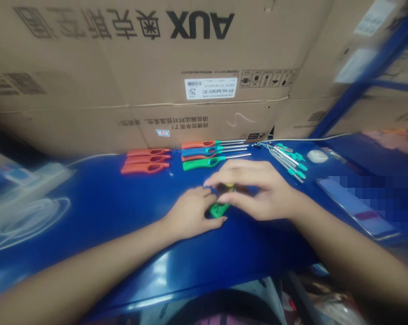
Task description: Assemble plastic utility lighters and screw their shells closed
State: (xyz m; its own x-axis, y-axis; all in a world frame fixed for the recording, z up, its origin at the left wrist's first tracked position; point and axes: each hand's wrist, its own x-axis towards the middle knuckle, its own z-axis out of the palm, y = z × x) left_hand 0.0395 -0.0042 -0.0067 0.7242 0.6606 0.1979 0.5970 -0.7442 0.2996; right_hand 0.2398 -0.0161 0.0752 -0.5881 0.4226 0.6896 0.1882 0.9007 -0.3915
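Note:
My left hand [190, 212] and my right hand [258, 189] meet at the middle of the blue table [105, 203], both closed around a green plastic lighter handle [218, 209]. Only its lower end shows between the fingers; a small yellowish part sits under my right fingertips. Behind the hands lie three orange handle shells [146, 160] in a row, several assembled long-nosed lighters [210, 154] in orange, blue and green, and a pile of metal tubes with teal ends [288, 160].
Large cardboard boxes [156, 67] wall off the back of the table. A white round object [317, 156] and a phone-like flat slab [353, 207] lie at the right. Clear plastic bags [28, 198] sit at the left. A blue rack post [359, 76] rises at the right.

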